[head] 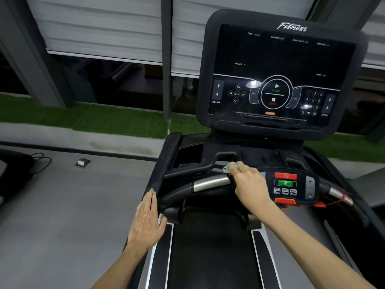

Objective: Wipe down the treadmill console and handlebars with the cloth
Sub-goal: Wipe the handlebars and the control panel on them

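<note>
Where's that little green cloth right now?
In the head view, the small pale-green cloth sits bunched under the right hand on the black front handlebar, between its silver metal grip and the red stop button.

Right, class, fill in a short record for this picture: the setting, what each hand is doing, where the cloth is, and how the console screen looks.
setting: treadmill, seen from over the belt
left hand: fingers straight, resting against the left side rail
right hand: grips the cloth against the front handlebar, beside its silver grip section
cloth: pale green, bunched, mostly hidden under the fingers
console screen: dark, printed labels only, two glare spots
</note>
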Demonstrator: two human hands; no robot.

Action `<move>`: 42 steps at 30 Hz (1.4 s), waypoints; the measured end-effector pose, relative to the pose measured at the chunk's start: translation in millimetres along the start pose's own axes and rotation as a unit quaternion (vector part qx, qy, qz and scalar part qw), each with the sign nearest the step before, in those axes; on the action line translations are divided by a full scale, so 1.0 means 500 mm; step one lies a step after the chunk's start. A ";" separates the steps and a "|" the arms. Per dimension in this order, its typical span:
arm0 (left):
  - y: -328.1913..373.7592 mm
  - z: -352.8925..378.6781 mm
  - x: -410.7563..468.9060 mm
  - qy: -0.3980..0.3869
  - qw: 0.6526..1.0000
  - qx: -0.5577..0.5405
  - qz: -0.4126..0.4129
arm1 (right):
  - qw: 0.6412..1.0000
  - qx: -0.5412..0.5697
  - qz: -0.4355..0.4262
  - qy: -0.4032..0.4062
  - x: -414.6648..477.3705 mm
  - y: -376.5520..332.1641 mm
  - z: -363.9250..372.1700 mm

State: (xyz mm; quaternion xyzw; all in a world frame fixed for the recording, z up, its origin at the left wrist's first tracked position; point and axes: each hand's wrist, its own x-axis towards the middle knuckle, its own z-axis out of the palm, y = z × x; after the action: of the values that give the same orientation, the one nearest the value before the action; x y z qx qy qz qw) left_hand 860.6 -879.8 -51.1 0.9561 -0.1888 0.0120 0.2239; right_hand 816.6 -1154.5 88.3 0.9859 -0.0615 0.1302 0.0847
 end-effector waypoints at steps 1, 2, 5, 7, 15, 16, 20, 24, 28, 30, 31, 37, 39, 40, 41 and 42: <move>-0.001 0.001 0.000 0.001 1.000 0.001 0.000 | 1.000 -0.006 0.008 -0.001 0.003 0.001 -0.001; -0.002 0.002 0.001 0.001 1.000 0.002 0.000 | 1.000 -0.011 0.010 -0.002 0.002 -0.001 0.001; -0.001 0.003 0.002 0.005 1.000 0.000 -0.003 | 1.000 -0.020 0.003 -0.015 -0.020 -0.012 0.012; -0.002 0.005 0.002 0.004 1.000 -0.002 -0.005 | 1.000 -0.014 -0.004 -0.016 -0.033 -0.012 0.009; 0.002 -0.002 -0.001 -0.002 1.000 0.006 -0.010 | 0.998 0.006 0.014 -0.057 0.032 -0.019 -0.034; 0.002 -0.003 -0.001 -0.004 1.000 0.005 -0.011 | 0.997 0.009 0.019 -0.068 0.041 -0.020 -0.035; 0.004 -0.005 -0.002 -0.001 1.000 0.002 -0.011 | 0.998 -0.017 0.017 -0.061 0.013 -0.025 -0.023; 0.003 -0.004 -0.001 0.004 1.000 -0.003 -0.008 | 0.999 -0.043 0.003 -0.020 -0.026 -0.029 -0.026; 0.001 -0.001 0.002 0.010 1.000 -0.017 -0.009 | 0.997 -0.048 0.029 -0.049 -0.028 -0.042 -0.025; -0.002 0.003 0.003 0.016 1.000 -0.018 -0.008 | 0.997 -0.041 0.037 -0.050 -0.005 -0.042 -0.032; -0.003 0.004 0.003 0.015 1.000 -0.020 -0.008 | 0.996 -0.044 0.040 -0.061 0.009 -0.040 -0.034; -0.005 0.006 0.005 0.006 0.999 -0.030 -0.010 | 0.997 -0.034 0.039 -0.059 0.013 -0.036 -0.022; -0.007 0.007 0.005 0.007 0.999 -0.033 -0.010 | 0.999 -0.016 0.024 -0.017 -0.016 -0.035 -0.017; -0.007 0.008 0.005 0.008 0.999 -0.035 -0.011 | 1.000 -0.015 0.016 -0.005 -0.028 -0.035 -0.018; -0.007 0.008 0.005 0.007 0.999 -0.037 -0.012 | 1.000 -0.015 0.009 0.005 -0.036 -0.034 -0.022; -0.007 0.008 0.006 0.008 0.999 -0.038 -0.013 | 1.000 -0.010 0.005 0.009 -0.042 -0.035 -0.027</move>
State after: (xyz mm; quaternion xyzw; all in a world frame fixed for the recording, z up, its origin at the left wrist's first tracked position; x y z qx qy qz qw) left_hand 864.3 -879.6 -56.0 0.9490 -0.1750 0.0091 0.2620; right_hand 795.5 -1133.0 93.0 0.9834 -0.0673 0.1392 0.0947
